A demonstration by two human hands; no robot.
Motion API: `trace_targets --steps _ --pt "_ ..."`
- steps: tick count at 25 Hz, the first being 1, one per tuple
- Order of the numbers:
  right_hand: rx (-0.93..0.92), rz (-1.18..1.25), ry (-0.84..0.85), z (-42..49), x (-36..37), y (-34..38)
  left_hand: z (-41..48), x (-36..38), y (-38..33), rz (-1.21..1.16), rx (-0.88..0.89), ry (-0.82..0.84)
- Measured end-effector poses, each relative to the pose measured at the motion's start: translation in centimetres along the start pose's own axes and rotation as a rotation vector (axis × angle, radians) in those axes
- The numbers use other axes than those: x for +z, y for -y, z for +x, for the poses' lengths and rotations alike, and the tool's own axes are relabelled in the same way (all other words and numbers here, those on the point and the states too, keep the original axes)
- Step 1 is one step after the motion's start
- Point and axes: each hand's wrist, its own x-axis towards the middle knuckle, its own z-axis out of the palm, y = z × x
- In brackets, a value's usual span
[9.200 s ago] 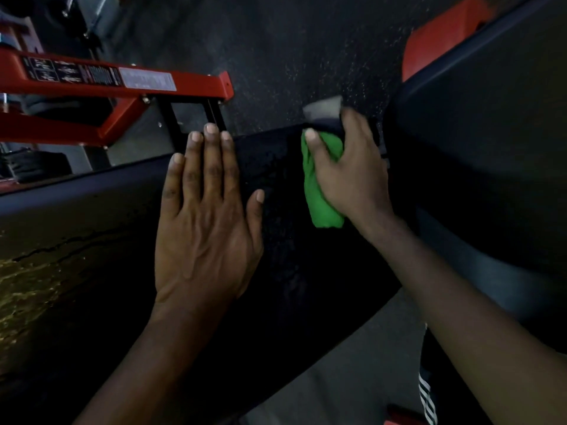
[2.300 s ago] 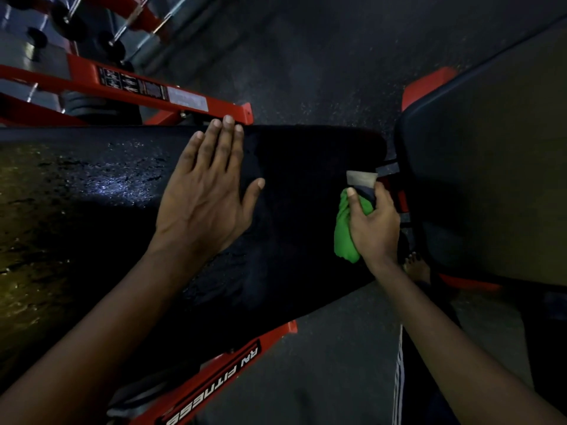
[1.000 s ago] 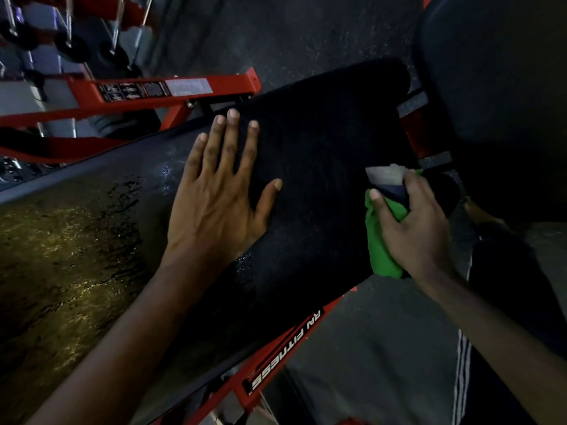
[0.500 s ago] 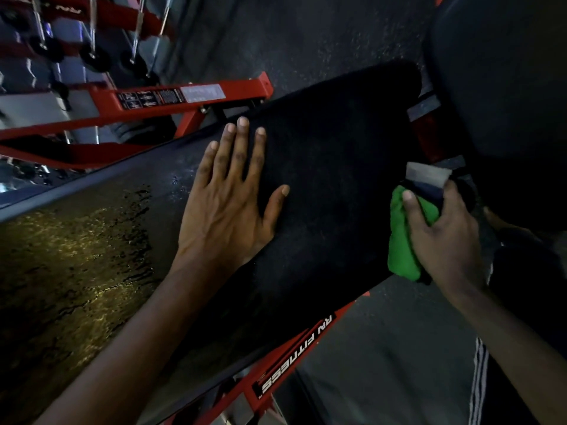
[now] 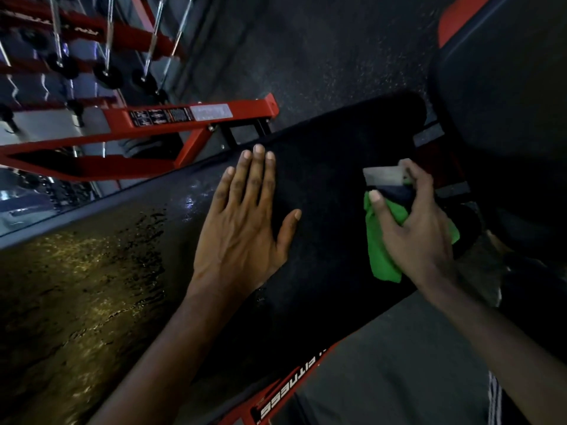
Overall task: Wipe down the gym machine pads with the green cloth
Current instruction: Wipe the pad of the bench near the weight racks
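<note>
Frame [image 5: 196, 118], red, runs behind pad [image 5: 337, 179]; right hand [image 5: 420, 237] grips green cloth [image 5: 380, 256].

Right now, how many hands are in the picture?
2. The left hand lies flat on the black pad; the right hand grips the green cloth near the pad's right end.

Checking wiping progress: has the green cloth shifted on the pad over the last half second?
Yes. The green cloth, gripped by the right hand, has slid inward from the end edge of the pad, toward the flat left hand.
</note>
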Motion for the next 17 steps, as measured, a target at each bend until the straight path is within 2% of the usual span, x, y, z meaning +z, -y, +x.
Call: trace_targets --steps 2,7,10,13,15,17 --pt "-0.060 0.008 -0.002 1.1 0.9 1.3 0.0 -0.1 0.0 0.006 -0.002 0.014" --pt "-0.216 -0.095 -0.006 10.6 3.3 6.7 0.2 0.1 -0.2 0.005 0.003 0.011" --pt "-0.294 -0.087 0.064 8.8 4.4 7.8 0.2 0.2 0.0 -0.001 -0.012 0.004" --pt "-0.246 -0.078 0.122 6.0 3.9 6.5 -0.2 -0.1 0.1 -0.075 -0.064 -0.015" --pt "-0.146 -0.102 0.076 6.5 3.8 6.2 -1.5 -0.9 1.5 -0.118 -0.174 -0.013" --pt "-0.127 -0.098 -0.008 7.0 4.4 6.7 -3.7 -1.8 3.9 -0.092 -0.282 0.018"
